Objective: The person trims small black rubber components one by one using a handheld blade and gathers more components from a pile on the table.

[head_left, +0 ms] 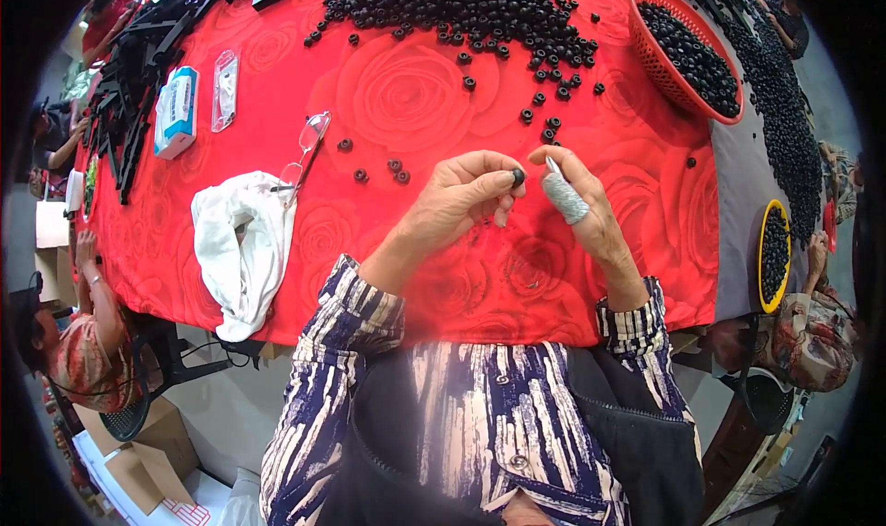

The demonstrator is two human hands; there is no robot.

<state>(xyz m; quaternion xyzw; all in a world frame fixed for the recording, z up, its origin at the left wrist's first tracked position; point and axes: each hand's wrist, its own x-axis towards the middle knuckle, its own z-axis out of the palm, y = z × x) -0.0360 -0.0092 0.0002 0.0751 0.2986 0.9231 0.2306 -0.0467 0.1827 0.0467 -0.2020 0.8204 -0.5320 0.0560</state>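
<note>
My left hand [468,194] is closed in a pinch, with a small round black part [518,176] between thumb and fingertips. Just right of it, my right hand [588,203] has its fingers curled. Grey wrapping [564,198] covers its thumb. A small pale, shiny sliver shows at the thumb's end; whether it is a held tool or part of the thumb is unclear. Both hands are above the red rose-patterned tablecloth [397,92]. Loose ring-shaped black parts [399,171] lie beyond my hands, some showing a centre hole.
A heap of black parts [443,9] spreads across the far side. Right of it stands a red basket [637,51] of them; a yellow-rimmed tray [762,291] is farther right. Left are a white cloth [214,249], glasses [293,173], a tissue pack [175,111] and black strips [129,92]. Other people sit around.
</note>
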